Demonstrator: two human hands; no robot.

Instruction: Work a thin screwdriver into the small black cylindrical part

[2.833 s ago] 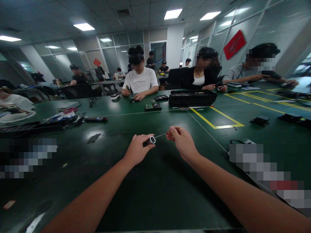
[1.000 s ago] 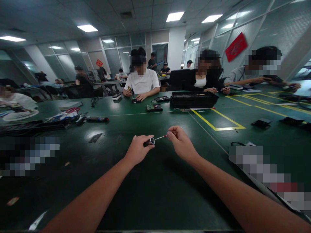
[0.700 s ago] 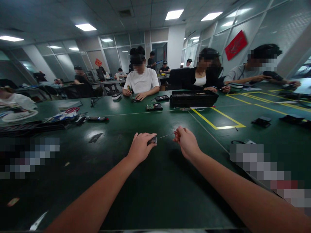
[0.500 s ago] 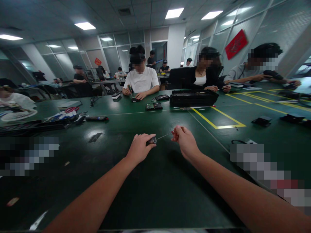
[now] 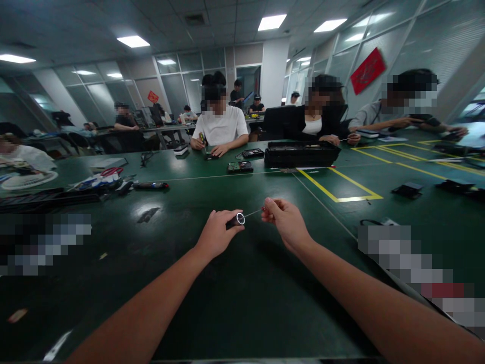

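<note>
My left hand (image 5: 217, 233) is closed round a small dark cylinder with a silver ring-shaped end (image 5: 238, 219), held just above the green table (image 5: 227, 303). My right hand (image 5: 285, 223) pinches the reddish handle end of a thin metal rod (image 5: 253, 213). The rod's tip points left and sits at the open silver end of the cylinder. Both hands hover close together at the table's middle, a few centimetres apart.
Across the table sit several other people at work. A long black tray (image 5: 301, 152), a circuit board (image 5: 239, 167), a black pen-like tool (image 5: 150, 185) and a pile of cables and tools (image 5: 98, 181) lie beyond my hands. Yellow tape lines (image 5: 341, 189) mark the right side.
My right hand drew the thin rod away to the right, out of the cylinder, then brought it back left so its tip meets the silver end again. My left hand barely moved.
</note>
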